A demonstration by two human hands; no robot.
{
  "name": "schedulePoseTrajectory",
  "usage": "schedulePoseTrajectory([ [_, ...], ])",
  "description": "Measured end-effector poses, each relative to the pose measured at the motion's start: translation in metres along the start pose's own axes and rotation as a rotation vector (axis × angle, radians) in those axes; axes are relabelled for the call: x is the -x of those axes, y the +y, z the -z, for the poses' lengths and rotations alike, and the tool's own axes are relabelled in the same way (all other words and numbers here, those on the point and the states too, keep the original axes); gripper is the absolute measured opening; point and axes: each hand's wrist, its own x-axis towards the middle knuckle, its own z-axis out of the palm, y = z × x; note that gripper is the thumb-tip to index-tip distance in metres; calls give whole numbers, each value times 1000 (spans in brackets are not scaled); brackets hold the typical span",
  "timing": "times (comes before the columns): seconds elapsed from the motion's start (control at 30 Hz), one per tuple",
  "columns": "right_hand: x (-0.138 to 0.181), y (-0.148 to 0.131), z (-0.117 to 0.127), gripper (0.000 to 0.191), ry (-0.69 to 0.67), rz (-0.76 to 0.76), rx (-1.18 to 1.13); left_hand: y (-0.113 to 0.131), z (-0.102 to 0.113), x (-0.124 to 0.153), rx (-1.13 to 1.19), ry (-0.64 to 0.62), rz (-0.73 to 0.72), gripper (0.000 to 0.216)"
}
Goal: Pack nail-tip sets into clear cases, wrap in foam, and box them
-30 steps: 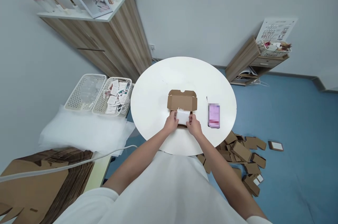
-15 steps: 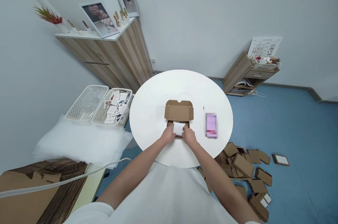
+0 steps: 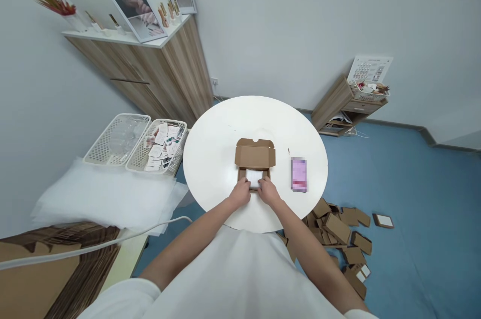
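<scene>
A small brown cardboard box (image 3: 255, 155) stands open in the middle of a round white table (image 3: 218, 153), its lid folded back away from me. A white wrapped item (image 3: 253, 177) lies inside the box's tray. My left hand (image 3: 241, 192) and my right hand (image 3: 267, 191) are side by side at the near edge of the box, fingers curled and pressed on the white item and the box's front wall. A pink phone (image 3: 299, 174) lies flat on the table to the right of the box.
Two white mesh baskets (image 3: 136, 141) stand on a side surface at left, one with several small packets, on white foam sheets (image 3: 101, 194). Flat cardboard blanks (image 3: 45, 264) lie stacked at lower left. Several closed brown boxes (image 3: 341, 231) litter the blue floor at right.
The white item has gone from above the tray down into the box. Both hands have drawn slightly nearer to me at its front edge. The camera has shifted a little.
</scene>
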Motion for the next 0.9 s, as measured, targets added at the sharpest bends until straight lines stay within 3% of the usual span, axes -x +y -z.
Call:
schedulePoseTrajectory([
  [0.23,0,0,0,28,1,28,-3,-3,3,0,68,17,-28,24],
  [0.4,4,17,25,31,194,87,-186,-23,20,-4,207,321,49,22],
  [0.5,-1,39,49,36,342,-85,-327,-43,39,-13,391,447,215,37],
  [0.57,-8,53,64,39,358,-226,-484,-52,52,-21,529,433,309,46],
  [0.67,-22,66,80,37,240,-354,-844,-56,68,-33,699,329,388,51],
  [0.77,-35,68,86,36,130,-405,-1110,-50,76,-43,818,208,431,59],
  [0.9,-49,61,84,43,4,-393,-1190,-39,75,-51,892,157,427,64],
])
